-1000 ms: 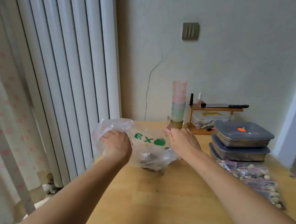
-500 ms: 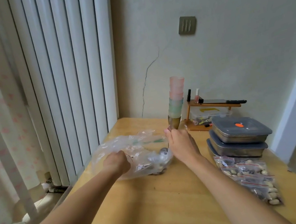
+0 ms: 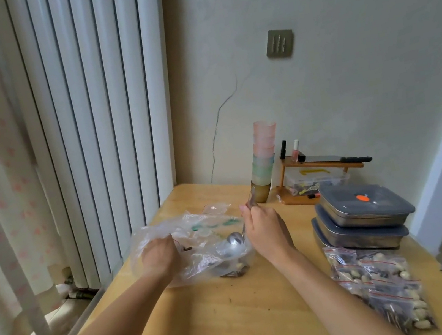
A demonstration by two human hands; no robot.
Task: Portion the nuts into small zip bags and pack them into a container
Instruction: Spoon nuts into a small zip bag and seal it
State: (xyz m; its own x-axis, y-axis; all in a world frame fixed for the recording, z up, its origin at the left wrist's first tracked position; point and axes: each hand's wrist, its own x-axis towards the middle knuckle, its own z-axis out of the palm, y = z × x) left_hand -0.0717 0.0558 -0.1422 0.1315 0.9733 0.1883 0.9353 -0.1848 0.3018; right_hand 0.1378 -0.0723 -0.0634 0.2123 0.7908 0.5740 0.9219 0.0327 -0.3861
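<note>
Filled zip bags (image 3: 384, 289) lie at 4 o'clock, not yet packed in the stacked containers (image 3: 363, 217) at 3. Left hand (image 3: 159, 253) grips the nearly empty plastic bag (image 3: 196, 238); right hand (image 3: 266, 229) grips a spoon (image 3: 237, 240) in it. Judged late stage: a last scoop, then packing.

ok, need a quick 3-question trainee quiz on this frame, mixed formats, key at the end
1. True or false: the right hand holds a metal spoon whose bowl is down in the large clear plastic bag.
2. The two stacked grey-lidded steel containers sit: A) left of the large bag, B) behind the filled small zip bags, C) on the wooden shelf.
3. Fill in: the left hand grips the ____.

Key: 1 true; 2 B; 3 large clear plastic bag.
</note>
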